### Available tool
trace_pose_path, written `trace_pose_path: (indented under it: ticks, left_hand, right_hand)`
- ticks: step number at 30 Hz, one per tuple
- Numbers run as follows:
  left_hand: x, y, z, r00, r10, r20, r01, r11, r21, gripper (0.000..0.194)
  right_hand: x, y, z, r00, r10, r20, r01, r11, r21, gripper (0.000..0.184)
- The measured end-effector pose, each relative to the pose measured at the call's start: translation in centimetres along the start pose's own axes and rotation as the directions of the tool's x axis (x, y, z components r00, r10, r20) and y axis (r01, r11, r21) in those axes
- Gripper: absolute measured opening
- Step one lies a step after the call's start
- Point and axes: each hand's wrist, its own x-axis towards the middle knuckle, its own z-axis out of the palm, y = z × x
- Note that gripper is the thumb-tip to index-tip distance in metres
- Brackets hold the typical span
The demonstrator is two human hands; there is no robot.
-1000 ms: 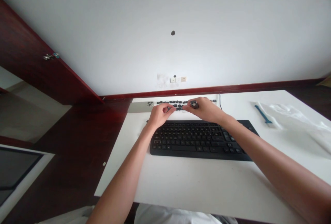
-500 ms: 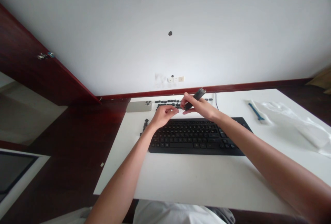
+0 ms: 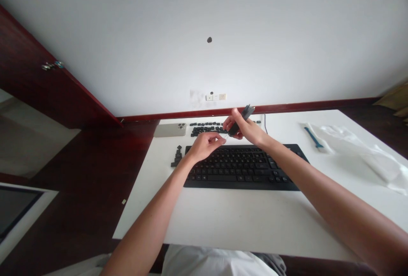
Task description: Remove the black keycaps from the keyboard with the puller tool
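My right hand [image 3: 240,126] is closed around a dark, stubby hand tool [image 3: 242,119], held tilted above the far side of a black keyboard [image 3: 229,178]. Small light-coloured bits show at the tool's upper end. Fine pale wires [image 3: 226,136] run from its lower end to my left hand [image 3: 208,143], whose thumb and fingers are pinched together on them. Exactly what the fingertips grip is too small to make out fully. Loose black keycaps [image 3: 204,129] lie in rows behind my hands, and more keycaps [image 3: 177,157] lie left of the keyboard.
A phone [image 3: 170,130] lies face down at the table's back left. To the right are a blue brush-like tool [image 3: 314,137] and crumpled clear plastic packaging [image 3: 366,148]. A cable [image 3: 265,123] runs off the back edge of the white table [image 3: 242,221], near the wall.
My left hand has moved slightly right, closer to the tool. My right thumb has lifted along the tool, and its lower end has turned a little. The view has shifted slightly.
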Motion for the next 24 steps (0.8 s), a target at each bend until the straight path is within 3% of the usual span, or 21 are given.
trace_pose_path:
  ticks: [5,9,15,19,24]
  left_hand:
    - [-0.4,1.0,-0.6,1.0,-0.006,0.026,0.003,0.994,0.112,0.039]
    - [-1.4,1.4,-1.3,0.997,0.006,0.081,-0.023,0.978,0.209,0.044]
    - [-3.8,1.0,-3.0,0.998,0.007,-0.06,0.013,0.947,0.32,0.047]
    - [-4.6,1.4,-3.1,0.997,0.008,0.072,-0.035,0.922,0.386,0.043]
    - [-4.6,1.7,-2.6,0.975,-0.054,0.216,-0.015,0.951,0.308,0.036]
  right_hand:
    - [-0.6,-0.4,-1.4,0.963,0.138,0.233,-0.13,0.99,-0.048,0.076]
    - [-1.1,-1.1,-2.2,0.894,0.045,0.446,-0.042,0.999,-0.016,0.051]
    - [-1.6,-1.1,-1.7,0.847,0.008,0.531,0.053,0.994,-0.1,0.026]
    - [-1.6,-0.7,-1.1,0.843,0.063,0.534,0.063,0.975,-0.215,0.023]
    - [-0.9,-0.4,-0.3,0.82,0.114,0.561,0.024,0.972,-0.232,0.022]
